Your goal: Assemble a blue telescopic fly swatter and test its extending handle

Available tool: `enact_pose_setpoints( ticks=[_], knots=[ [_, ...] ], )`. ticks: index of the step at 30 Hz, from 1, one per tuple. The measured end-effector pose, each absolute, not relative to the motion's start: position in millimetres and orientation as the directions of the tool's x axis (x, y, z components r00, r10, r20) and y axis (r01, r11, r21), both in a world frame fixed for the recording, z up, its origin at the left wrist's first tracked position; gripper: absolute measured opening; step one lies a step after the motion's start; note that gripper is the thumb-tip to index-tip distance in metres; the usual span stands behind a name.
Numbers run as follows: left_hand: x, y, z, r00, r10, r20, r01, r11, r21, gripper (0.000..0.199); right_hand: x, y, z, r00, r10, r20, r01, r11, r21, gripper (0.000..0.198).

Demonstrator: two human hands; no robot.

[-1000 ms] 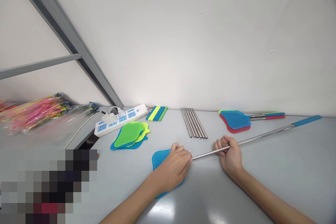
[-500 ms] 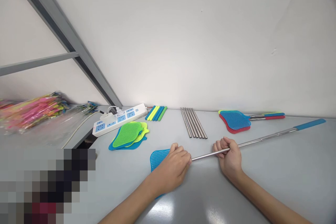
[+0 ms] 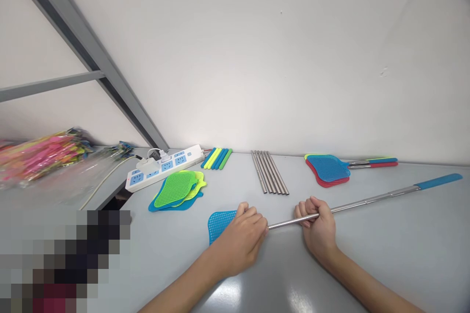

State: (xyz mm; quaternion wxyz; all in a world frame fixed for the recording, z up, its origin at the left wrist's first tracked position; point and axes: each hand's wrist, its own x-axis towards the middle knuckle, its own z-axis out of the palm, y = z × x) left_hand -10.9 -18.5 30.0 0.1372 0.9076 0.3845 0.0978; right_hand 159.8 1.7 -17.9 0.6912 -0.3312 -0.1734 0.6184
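Observation:
A blue fly swatter [image 3: 362, 202] with an extended telescopic metal rod lies across both my hands, its blue grip up to the right. My left hand [image 3: 244, 237] is closed around the spot where the swatter's mesh head [image 3: 220, 224] meets the rod, covering much of the head. Farther along, my right hand [image 3: 317, 225] wraps its fingers about the metal rod, thumb on top. Beyond my hands, several metal rods [image 3: 270, 172] lie in a row. Blue, yellow and green grips [image 3: 216, 158] sit to their left, above loose mesh heads [image 3: 176, 190].
Fly swatters with collapsed rods [image 3: 330, 168] lie stacked at the back right. A white power strip [image 3: 165, 168] with plugs rests at the back left. Bagged colourful items [image 3: 44, 156] are at far left, near a grey metal frame [image 3: 106, 68]. A pixelated patch covers the lower left.
The blue grip end of the swatter has shifted slightly right and down. Both hands keep their hold, and the right hand is slightly lower. The view has moved a little.

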Motion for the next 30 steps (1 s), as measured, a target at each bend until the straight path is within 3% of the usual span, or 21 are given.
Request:
enact_pose_setpoints(
  ticks=[30],
  knots=[
    [-17, -12, 38, 0.621, 0.778, 0.089, 0.716, -0.610, 0.338, 0.022, 160, 6, -27, 0.206, 0.969, -0.139, -0.727, 0.056, -0.685, 0.040]
  ],
)
